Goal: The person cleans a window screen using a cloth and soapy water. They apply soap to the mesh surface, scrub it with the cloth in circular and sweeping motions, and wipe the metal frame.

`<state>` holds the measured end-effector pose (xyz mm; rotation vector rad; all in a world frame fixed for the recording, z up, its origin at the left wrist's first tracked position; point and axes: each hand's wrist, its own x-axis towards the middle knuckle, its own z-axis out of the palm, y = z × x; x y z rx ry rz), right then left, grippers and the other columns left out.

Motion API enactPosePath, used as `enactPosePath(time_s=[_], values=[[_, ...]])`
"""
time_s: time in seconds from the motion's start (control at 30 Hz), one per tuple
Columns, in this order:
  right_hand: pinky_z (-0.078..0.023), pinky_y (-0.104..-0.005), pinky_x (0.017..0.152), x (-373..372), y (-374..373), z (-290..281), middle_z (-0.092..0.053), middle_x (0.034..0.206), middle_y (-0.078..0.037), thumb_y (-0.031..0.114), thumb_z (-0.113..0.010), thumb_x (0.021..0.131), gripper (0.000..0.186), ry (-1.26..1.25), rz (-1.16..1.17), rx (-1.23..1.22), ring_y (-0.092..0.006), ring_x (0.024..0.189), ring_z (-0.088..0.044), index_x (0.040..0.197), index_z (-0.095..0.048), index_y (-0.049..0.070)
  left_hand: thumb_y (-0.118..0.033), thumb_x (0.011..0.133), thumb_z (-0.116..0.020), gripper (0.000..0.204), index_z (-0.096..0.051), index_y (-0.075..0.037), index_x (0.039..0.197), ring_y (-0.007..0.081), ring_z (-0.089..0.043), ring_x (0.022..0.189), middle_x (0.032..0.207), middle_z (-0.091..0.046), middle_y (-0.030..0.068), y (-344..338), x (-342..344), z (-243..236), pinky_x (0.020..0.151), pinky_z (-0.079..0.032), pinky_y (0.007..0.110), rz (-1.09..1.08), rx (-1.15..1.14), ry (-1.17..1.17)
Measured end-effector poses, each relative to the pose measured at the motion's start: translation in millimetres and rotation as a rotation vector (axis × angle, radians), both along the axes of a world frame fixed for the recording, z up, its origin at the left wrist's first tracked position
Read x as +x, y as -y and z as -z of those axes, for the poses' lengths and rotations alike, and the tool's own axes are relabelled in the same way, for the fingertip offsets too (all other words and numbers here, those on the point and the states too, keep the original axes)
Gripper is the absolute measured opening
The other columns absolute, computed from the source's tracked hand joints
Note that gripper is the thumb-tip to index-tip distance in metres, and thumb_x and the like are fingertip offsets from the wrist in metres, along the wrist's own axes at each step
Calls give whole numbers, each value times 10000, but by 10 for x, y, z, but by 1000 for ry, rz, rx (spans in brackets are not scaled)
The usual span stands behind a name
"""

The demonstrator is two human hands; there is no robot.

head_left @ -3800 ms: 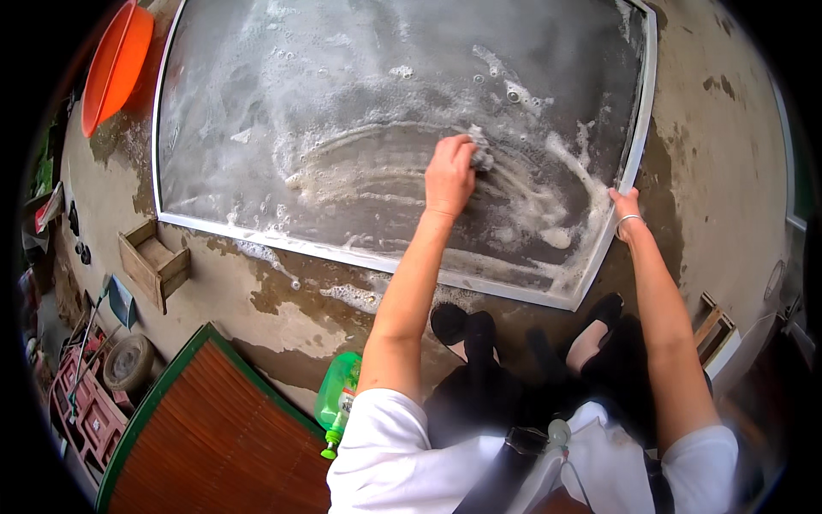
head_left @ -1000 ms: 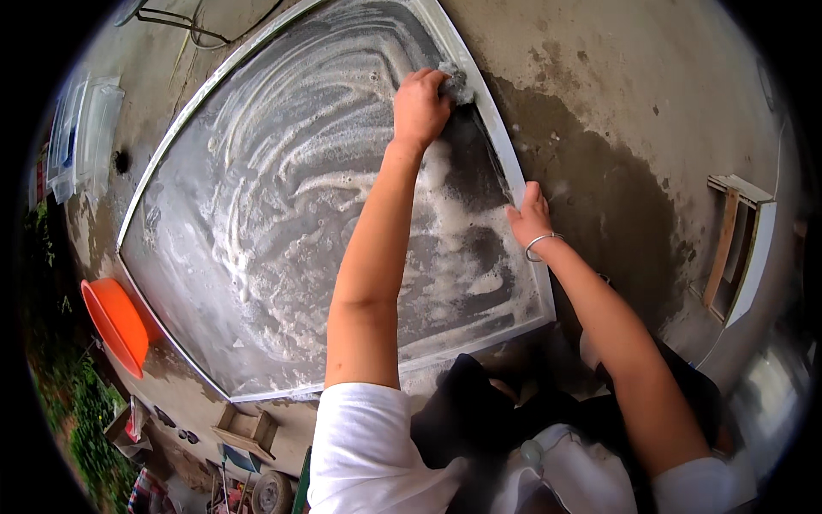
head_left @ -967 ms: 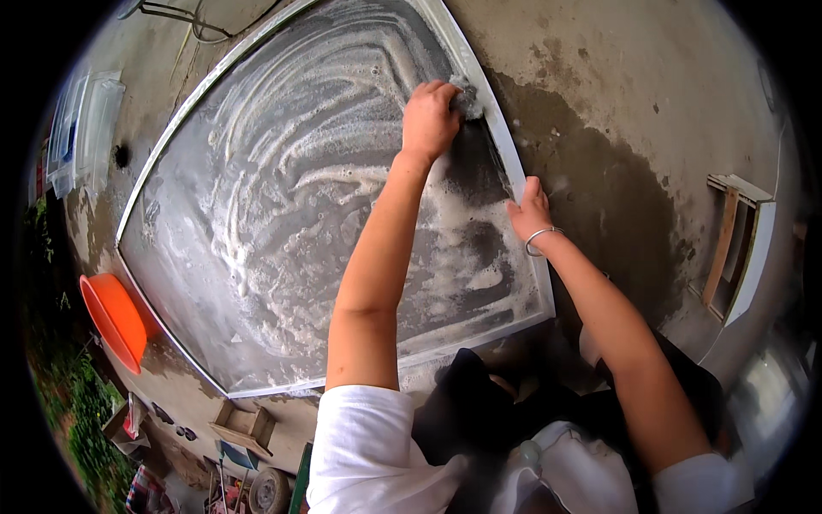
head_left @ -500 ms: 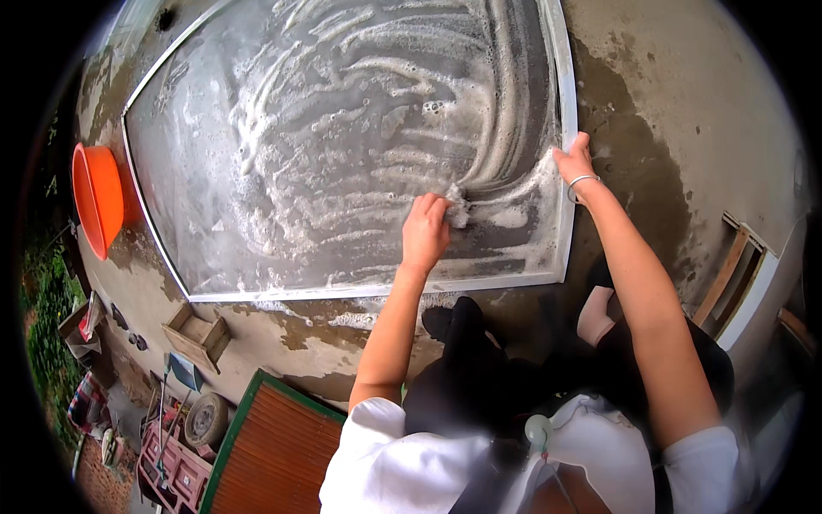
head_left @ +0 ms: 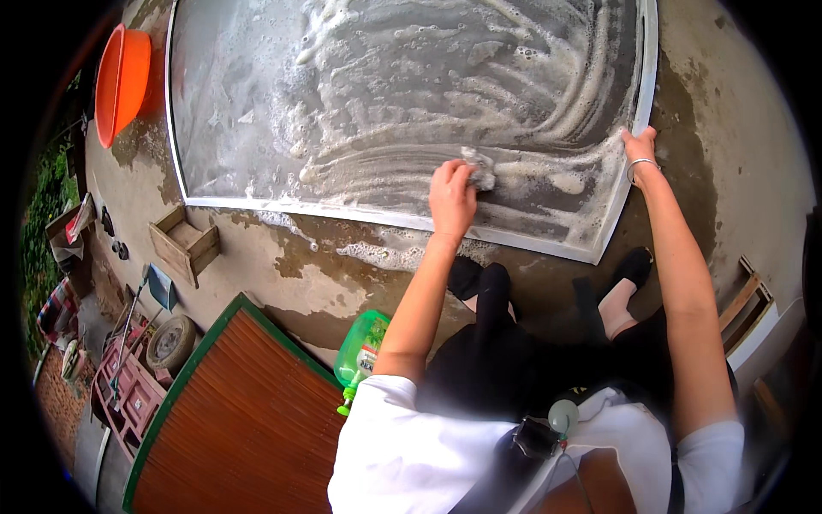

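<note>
One orange basin (head_left: 122, 86) stands beyond the left edge of one foam-streaked, white-framed panel (head_left: 223, 146), whose near edge runs left to right, slanting toward the person's feet at the near right corner; its far edge is out of view, so its long axis cannot be told. The left hand (head_left: 452, 201), above the near edge, has its fingers pinched on one crumpled grey scrubbing wad (head_left: 482, 170), which sits on the panel right of the fingertips. The right hand (head_left: 639, 147) clasps the frame's right edge, thumb inward, fingers outside.
</note>
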<state>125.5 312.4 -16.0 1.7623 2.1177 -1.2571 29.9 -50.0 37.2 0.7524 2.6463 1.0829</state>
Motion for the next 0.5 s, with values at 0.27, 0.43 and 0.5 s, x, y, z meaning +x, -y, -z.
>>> enactPosePath(time_s=[0.27,0.43,0.5], values=[[-426,-365,870,42,-247,132,-554,1091,-185,183,-679,772,454,-37,-30,71,-269,985,-544,1095,-471,-58,75,663,-542,291,-591,-68,913,308,-546,904,964,-576,89,856,-397,-20,782,-463,373,-98,-211,-198],[-444,-359,822,34,-144,285,-599,1017,-162,157,-689,763,399,-173,-19,34,-252,923,-570,1057,-526,-57,-15,712,-567,244,-618,-49,948,333,-543,940,986,-582,136,2166,-1349,-106,814,-451,410,-504,-594,-371],[-453,-357,803,-77,194,274,-620,986,-157,161,-689,762,382,-177,21,39,-251,886,-586,1041,-554,-63,-34,719,-579,239,-620,-46,953,343,-547,926,980,-584,149,2366,-1491,-137,812,-449,417,-637,-557,-410]])
